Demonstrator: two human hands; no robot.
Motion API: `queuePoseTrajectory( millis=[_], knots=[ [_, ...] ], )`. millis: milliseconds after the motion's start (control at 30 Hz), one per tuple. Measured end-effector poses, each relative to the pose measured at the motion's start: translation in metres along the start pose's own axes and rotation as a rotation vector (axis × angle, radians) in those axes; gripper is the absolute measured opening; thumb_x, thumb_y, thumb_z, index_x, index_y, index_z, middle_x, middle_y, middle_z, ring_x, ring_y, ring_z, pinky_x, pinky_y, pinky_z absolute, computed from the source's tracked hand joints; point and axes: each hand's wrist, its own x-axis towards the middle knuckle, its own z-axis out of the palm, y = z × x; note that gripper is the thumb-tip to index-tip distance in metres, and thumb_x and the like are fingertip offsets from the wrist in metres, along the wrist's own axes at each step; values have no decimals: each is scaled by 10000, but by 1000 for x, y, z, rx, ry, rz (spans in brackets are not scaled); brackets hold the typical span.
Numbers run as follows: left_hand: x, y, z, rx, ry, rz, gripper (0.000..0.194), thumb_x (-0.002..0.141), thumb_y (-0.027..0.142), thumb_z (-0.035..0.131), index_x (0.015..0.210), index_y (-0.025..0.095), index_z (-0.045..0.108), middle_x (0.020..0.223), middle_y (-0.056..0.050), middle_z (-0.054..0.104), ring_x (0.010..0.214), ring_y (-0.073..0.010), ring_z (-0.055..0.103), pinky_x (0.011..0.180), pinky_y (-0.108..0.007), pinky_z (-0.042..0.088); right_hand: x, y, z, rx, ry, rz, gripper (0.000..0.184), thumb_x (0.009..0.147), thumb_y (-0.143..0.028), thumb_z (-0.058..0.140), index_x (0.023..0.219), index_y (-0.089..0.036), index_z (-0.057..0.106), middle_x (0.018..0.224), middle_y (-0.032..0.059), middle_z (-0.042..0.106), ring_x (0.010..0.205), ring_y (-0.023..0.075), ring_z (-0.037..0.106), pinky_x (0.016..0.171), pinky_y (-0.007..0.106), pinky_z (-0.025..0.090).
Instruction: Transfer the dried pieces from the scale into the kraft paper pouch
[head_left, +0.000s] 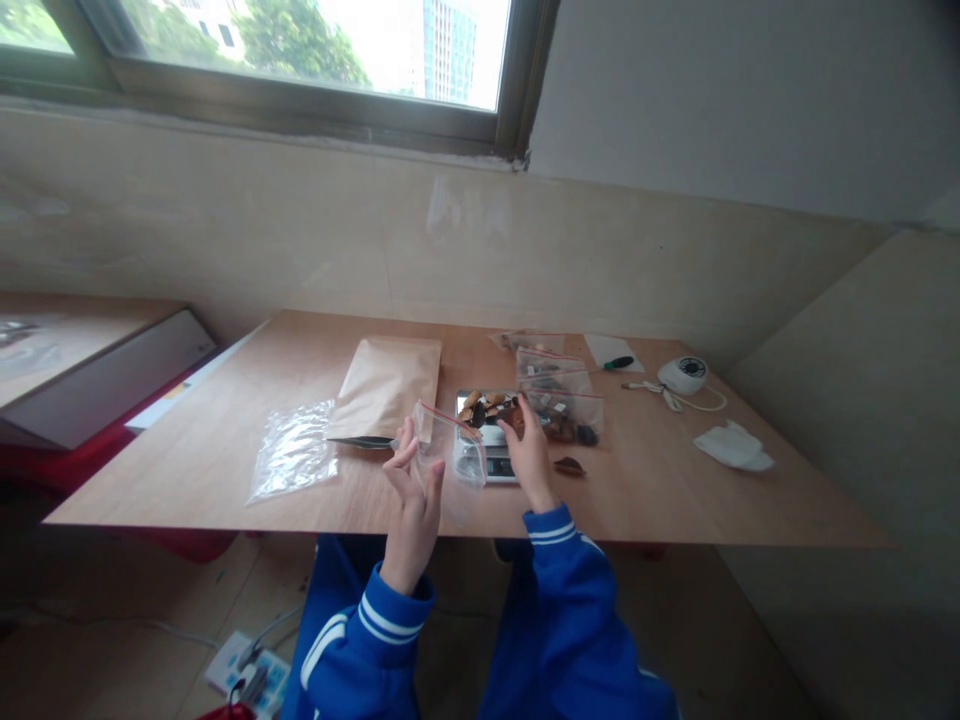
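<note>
Clear zip bag [450, 445], red-striped mouth open, upright; brown pieces [491, 405] heaped on scale [491, 455].

A brown paper pouch [385, 385] lies left of my fingers, crinkled clear plastic [293, 452] farther left. A white round device [683, 374] and crumpled tissue [733, 446] sit well right.
</note>
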Motion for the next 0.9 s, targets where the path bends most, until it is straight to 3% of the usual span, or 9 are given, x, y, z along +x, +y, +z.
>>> queuePoseTrajectory(
  millis=[133,233,300,367,433,533,667,800,900],
  knots=[
    [0,-1,2,10,-3,24,207,927,274,445,1108,201,379,1514,-188,295,1420,-236,240,1136,-562,272,1,-40,-15,349,-45,107,578,787,-437,646,1281,-159,534,1354,128,535,1270,267,479,1092,465,350],
    [3,-7,6,3,-9,58,220,926,268,447,1125,214,371,1520,-178,287,1422,-229,235,1142,-560,257,-2,-76,-27,679,-254,188,533,781,-446,661,1245,-204,562,1250,74,620,1168,232,572,1043,429,422],
    [5,-11,9,-14,-12,83,251,929,262,441,1161,214,358,1522,-182,280,1424,-231,230,1142,-565,245,-4,-92,-31,750,-427,238,516,760,-429,685,1215,-208,584,1187,61,654,1107,223,608,1011,417,453],
    [6,-13,12,-31,-11,112,266,934,255,426,1185,216,348,1519,-179,288,1424,-233,230,1139,-569,245,-4,-98,-30,695,-547,263,513,734,-383,709,1199,-202,590,1184,65,652,1099,223,609,996,409,462],
    [8,-13,15,-52,-16,137,253,939,248,411,1181,216,345,1520,-175,287,1423,-231,231,1137,-558,255,-3,-96,-26,567,-539,244,526,702,-319,725,1192,-202,575,1214,75,630,1125,229,590,995,409,457],
    [8,-9,20,-109,3,140,225,945,245,403,1156,200,339,1518,-197,275,1421,-234,239,1132,-543,276,-2,-91,-20,351,-462,146,550,676,-229,718,1192,-200,530,1186,82,622,1123,232,584,993,414,448],
    [10,-5,24,-193,70,56,232,954,284,391,1153,188,321,1492,-209,309,1394,-227,311,1123,-509,314,-1,-96,-22,189,-615,-26,438,727,-193,671,1154,-206,576,1282,94,552,1243,234,496,1078,409,356],
    [10,-4,23,-184,72,-58,310,954,342,383,1201,165,318,1449,-223,358,1357,-236,377,1100,-456,363,-3,-102,-27,228,-667,-60,468,806,-304,642,1263,-256,552,1484,86,356,1406,233,273,1145,419,248],
    [10,-1,23,-168,81,-116,389,952,399,362,1250,154,316,1430,-225,368,1338,-250,405,1080,-448,386,-5,-102,-25,416,-716,-20,445,867,-384,571,1296,-277,527,1501,62,347,1389,220,314,1118,402,319]
  ],
)
